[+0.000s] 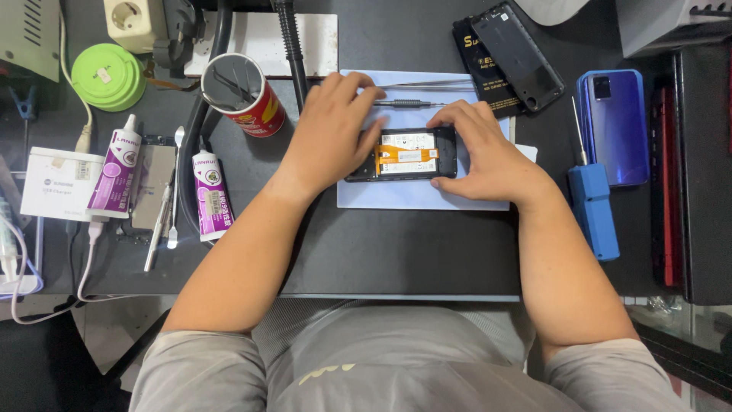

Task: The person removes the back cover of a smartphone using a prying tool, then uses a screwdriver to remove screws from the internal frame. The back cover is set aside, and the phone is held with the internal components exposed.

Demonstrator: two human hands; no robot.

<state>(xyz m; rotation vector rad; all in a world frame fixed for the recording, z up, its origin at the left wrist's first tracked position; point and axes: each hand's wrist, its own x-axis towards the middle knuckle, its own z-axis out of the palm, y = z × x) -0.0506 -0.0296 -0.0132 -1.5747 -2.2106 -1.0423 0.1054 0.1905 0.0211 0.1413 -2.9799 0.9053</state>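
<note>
Phone (412,155), opened, grasped at both ends by left hand (332,130) and right hand (488,149); orange flex (406,156) exposed, tear risk if fingers slip.

left hand (333,130) | right hand (488,149) | both grip opened phone (408,154) | on pale mat (427,194)

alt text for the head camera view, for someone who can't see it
Seen from above, a left hand and right hand press on an opened phone lying on a pale blue mat. Glue tubes, a red cup and a blue phone surround it.
</note>
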